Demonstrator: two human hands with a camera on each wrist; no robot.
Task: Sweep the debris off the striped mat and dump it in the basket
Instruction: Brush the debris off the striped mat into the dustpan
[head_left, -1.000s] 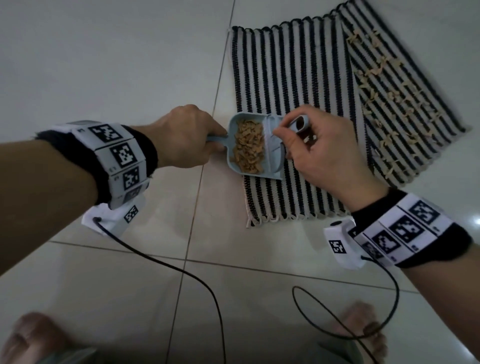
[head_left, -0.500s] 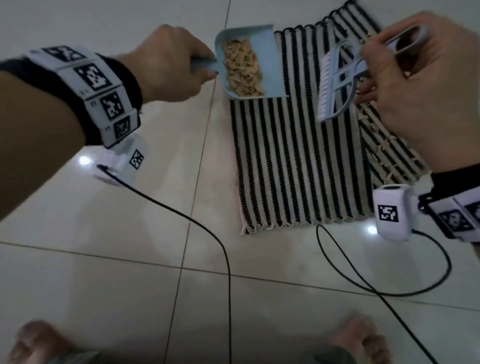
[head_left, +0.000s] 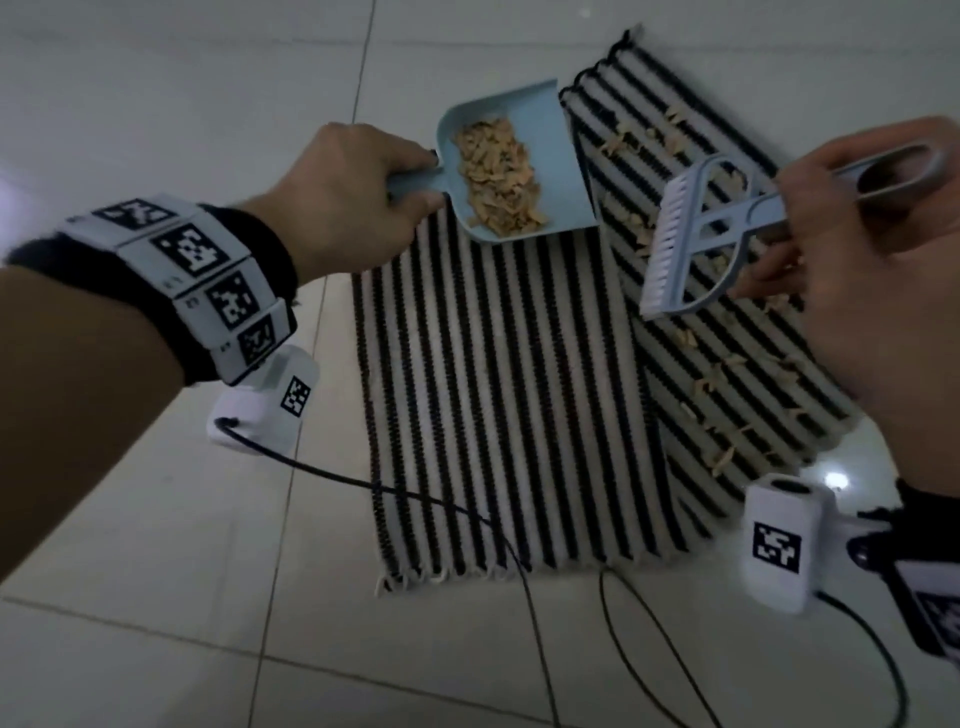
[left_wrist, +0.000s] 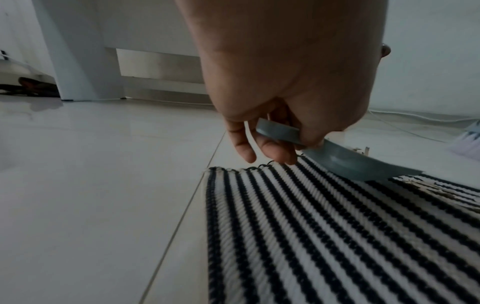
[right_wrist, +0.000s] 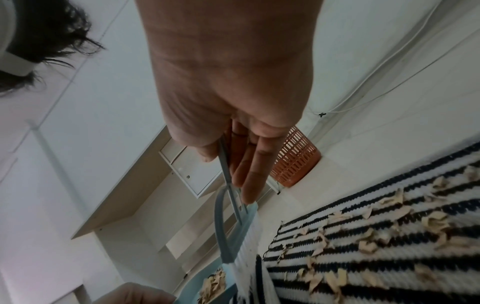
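1. While the left hand (head_left: 348, 197) is wrapped tight around its short handle, the blue dustpan (head_left: 524, 156) hangs in the air over the top end of the near striped mat (head_left: 498, 405).
2. Inside the dustpan sits a heap of tan debris (head_left: 498, 182), piled toward the handle end.
3. From the left wrist view, the left hand's fingers (left_wrist: 262, 144) curl under the handle, and the pan's bottom is just above the mat's edge.
4. At 3 o'clock from the dustpan, the right hand (head_left: 852, 249) holds a small blue brush (head_left: 691, 244), with thumb and fingers pinching its handle.
5. Its white bristles point to 8 o'clock and are up off the mat.
6. Under the brush lies a second striped mat (head_left: 727, 374), tilted, with its near corner lying on the first one.
7. More loose scraps (head_left: 722, 384) are still spread across this second mat.
8. An orange basket (right_wrist: 296, 160) stands on the floor by the wall, past the far end of the mats, seen only from the right wrist view.
9. Both mats lie on a shiny white tiled floor (head_left: 156, 571).
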